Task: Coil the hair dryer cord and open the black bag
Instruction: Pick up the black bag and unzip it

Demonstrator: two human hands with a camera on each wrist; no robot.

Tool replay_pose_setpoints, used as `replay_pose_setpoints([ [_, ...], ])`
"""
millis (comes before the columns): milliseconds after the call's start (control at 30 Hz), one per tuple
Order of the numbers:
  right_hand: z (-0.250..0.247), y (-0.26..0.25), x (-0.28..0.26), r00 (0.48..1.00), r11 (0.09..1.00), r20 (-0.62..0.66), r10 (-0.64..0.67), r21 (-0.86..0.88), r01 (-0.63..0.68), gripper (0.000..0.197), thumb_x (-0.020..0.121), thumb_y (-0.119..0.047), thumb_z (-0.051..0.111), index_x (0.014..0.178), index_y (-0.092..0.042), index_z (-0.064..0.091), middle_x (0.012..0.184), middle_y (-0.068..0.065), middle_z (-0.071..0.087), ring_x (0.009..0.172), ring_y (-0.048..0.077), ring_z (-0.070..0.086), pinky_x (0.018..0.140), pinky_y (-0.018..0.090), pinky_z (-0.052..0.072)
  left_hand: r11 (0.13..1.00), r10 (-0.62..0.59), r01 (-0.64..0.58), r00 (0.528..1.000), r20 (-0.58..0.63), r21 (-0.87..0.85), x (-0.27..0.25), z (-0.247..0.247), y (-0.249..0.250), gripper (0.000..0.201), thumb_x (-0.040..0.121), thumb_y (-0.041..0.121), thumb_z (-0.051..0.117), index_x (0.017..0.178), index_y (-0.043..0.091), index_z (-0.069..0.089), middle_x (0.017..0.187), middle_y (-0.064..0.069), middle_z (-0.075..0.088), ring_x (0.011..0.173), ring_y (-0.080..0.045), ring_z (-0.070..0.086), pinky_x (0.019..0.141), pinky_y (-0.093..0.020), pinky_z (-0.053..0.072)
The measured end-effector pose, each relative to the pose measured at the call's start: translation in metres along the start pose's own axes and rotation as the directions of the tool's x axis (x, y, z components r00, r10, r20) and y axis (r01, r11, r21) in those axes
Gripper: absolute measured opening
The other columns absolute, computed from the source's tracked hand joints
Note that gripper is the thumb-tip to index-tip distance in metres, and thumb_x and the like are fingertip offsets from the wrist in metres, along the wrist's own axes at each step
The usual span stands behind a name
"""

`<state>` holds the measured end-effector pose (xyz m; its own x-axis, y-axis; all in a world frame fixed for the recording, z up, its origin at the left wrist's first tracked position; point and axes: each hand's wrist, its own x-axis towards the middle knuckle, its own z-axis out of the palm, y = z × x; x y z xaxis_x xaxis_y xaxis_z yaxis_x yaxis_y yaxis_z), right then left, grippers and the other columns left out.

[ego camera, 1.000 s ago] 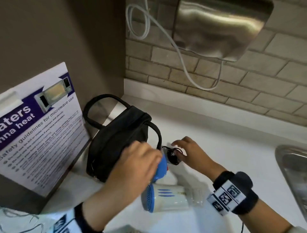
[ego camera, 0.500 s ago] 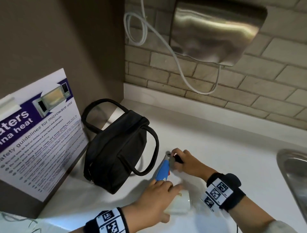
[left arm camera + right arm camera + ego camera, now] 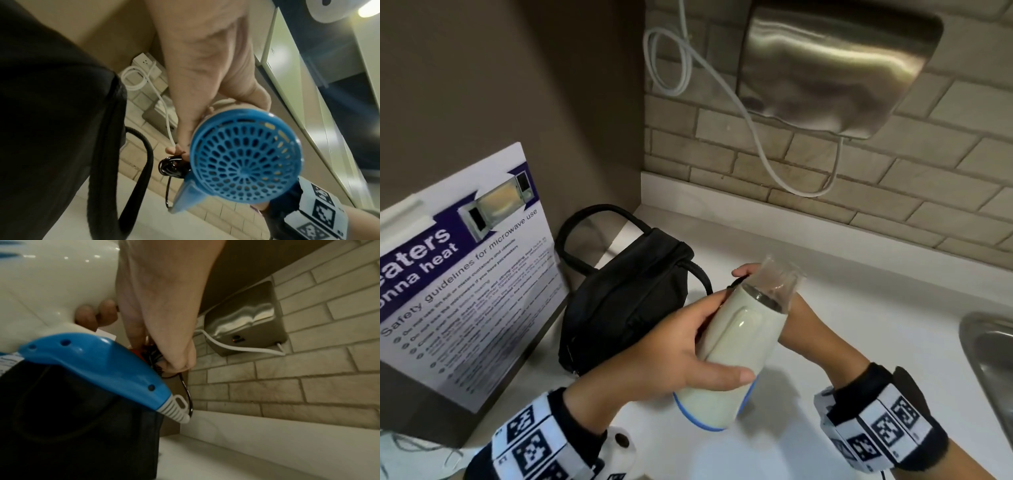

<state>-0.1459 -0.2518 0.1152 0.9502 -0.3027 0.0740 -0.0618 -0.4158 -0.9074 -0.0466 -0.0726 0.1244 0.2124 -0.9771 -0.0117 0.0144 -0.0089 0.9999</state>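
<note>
My left hand (image 3: 674, 356) grips the cream body of the hair dryer (image 3: 739, 339) and holds it above the counter, clear nozzle tilted up and away. Its blue rear grille (image 3: 244, 155) fills the left wrist view. Behind the dryer, my right hand (image 3: 804, 325) pinches the coiled black cord (image 3: 152, 353) beside the folded blue handle (image 3: 98, 363). The cord bundle (image 3: 170, 165) also shows in the left wrist view. Just left of the dryer, the black bag (image 3: 619, 301) stands on the counter, its top closed and its handles up.
A microwave safety sign (image 3: 458, 274) leans on the left beside the bag. A steel hand dryer (image 3: 832, 68) with a white cable (image 3: 756, 137) hangs on the brick wall. The sink rim (image 3: 989, 359) is at the right. The white counter (image 3: 876, 308) runs between them.
The dryer lay on the counter before. My left hand has taken its body and lifted it with the nozzle up. My right hand stays at the cord by the handle.
</note>
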Motion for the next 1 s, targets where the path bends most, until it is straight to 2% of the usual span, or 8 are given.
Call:
replay_pose_setpoints([
  [133, -0.001, -0.013, 0.0, 0.99, 1.0, 0.143, 0.013, -0.003, -0.013, 0.027, 0.084, -0.005, 0.061, 0.105, -0.021, 0.066, 0.102, 0.007, 0.068, 0.096, 0.024, 0.067, 0.08, 0.052, 0.055, 0.997, 0.037, -0.035, 0.999, 0.023, -0.073, -0.008, -0.008, 0.014, 0.067, 0.071, 0.006, 0.077, 0.128, 0.03, 0.052, 0.123, -0.001, 0.065, 0.117, -0.02, 0.059, 0.096, -0.038, 0.049],
  [367, -0.009, -0.036, -0.004, 0.892, 0.999, 0.452, 0.012, -0.043, 0.009, 0.037, 0.088, -0.055, 0.052, 0.115, -0.031, 0.063, 0.117, 0.007, 0.062, 0.108, 0.034, 0.057, 0.09, 0.053, 0.046, 0.967, 0.07, -0.065, 0.998, 0.011, -0.247, -0.019, -0.034, 0.032, 0.065, 0.062, 0.034, 0.085, 0.12, 0.022, 0.061, 0.114, -0.005, 0.069, 0.106, -0.021, 0.065, 0.084, -0.033, 0.053],
  [500, -0.006, -0.048, -0.002, 0.768, 0.989, 0.626, 0.135, -0.128, -0.07, 0.046, 0.081, -0.02, 0.074, 0.125, -0.016, 0.059, 0.124, 0.004, 0.061, 0.112, 0.026, 0.058, 0.094, 0.036, 0.05, 0.97, -0.003, -0.009, 0.999, -0.046, -0.244, -0.024, -0.046, 0.033, 0.071, 0.065, 0.027, 0.074, 0.128, 0.007, 0.05, 0.122, -0.024, 0.062, 0.113, -0.04, 0.06, 0.093, -0.049, 0.051],
  [667, 0.005, -0.057, 0.01, 0.857, 0.957, 0.515, -0.026, -0.234, 0.17, 0.032, 0.077, -0.024, 0.078, 0.107, -0.018, 0.068, 0.099, -0.002, 0.068, 0.091, 0.018, 0.063, 0.081, 0.036, 0.053, 0.961, 0.057, -0.11, 0.977, -0.205, -0.255, -0.021, -0.054, 0.035, 0.052, 0.066, 0.035, 0.079, 0.113, 0.023, 0.063, 0.11, -0.008, 0.072, 0.102, -0.024, 0.068, 0.081, -0.033, 0.057],
  [767, -0.002, -0.053, 0.023, 0.928, 0.786, 0.354, -0.12, -0.536, 0.306, 0.037, 0.075, -0.055, 0.068, 0.105, -0.034, 0.062, 0.09, -0.012, 0.064, 0.085, 0.012, 0.054, 0.081, 0.032, 0.047, 0.979, 0.2, -0.188, 0.808, -0.554, 0.078, -0.014, -0.074, 0.021, 0.034, 0.087, 0.042, 0.057, 0.115, 0.022, 0.063, 0.108, 0.003, 0.072, 0.104, -0.013, 0.065, 0.09, -0.028, 0.053],
  [833, -0.004, -0.053, 0.033, 0.967, 0.572, 0.198, -0.161, -0.78, 0.255, 0.04, 0.072, -0.065, 0.06, 0.103, -0.04, 0.057, 0.085, -0.012, 0.059, 0.083, 0.016, 0.046, 0.078, 0.035, 0.043, 0.889, 0.316, 0.025, 0.69, -0.651, 0.458, -0.015, -0.094, 0.005, 0.037, 0.09, 0.044, 0.051, 0.119, 0.022, 0.06, 0.117, 0.003, 0.066, 0.107, -0.01, 0.06, 0.092, -0.03, 0.049],
  [933, 0.004, -0.06, 0.05, 0.941, 0.315, 0.007, -0.338, -0.941, 0.12, 0.033, 0.069, -0.051, 0.073, 0.096, -0.034, 0.064, 0.081, -0.004, 0.06, 0.079, 0.026, 0.044, 0.07, 0.035, 0.034, 0.612, 0.249, 0.406, 0.716, -0.652, 0.679, -0.019, -0.112, -0.021, 0.043, 0.088, 0.034, 0.06, 0.126, 0.014, 0.054, 0.12, -0.009, 0.062, 0.11, -0.023, 0.056, 0.089, -0.032, 0.044],
  [1000, 0.012, -0.065, 0.063, 0.903, 0.186, -0.014, -0.43, -0.98, 0.074, 0.031, 0.068, -0.039, 0.079, 0.093, -0.026, 0.067, 0.08, 0.002, 0.06, 0.078, 0.03, 0.047, 0.069, 0.037, 0.032, 0.59, 0.179, 0.478, 0.709, -0.682, 0.651, -0.019, -0.114, -0.033, 0.037, 0.09, 0.028, 0.059, 0.12, 0.007, 0.057, 0.108, -0.015, 0.065, 0.103, -0.03, 0.06, 0.083, -0.034, 0.044],
])
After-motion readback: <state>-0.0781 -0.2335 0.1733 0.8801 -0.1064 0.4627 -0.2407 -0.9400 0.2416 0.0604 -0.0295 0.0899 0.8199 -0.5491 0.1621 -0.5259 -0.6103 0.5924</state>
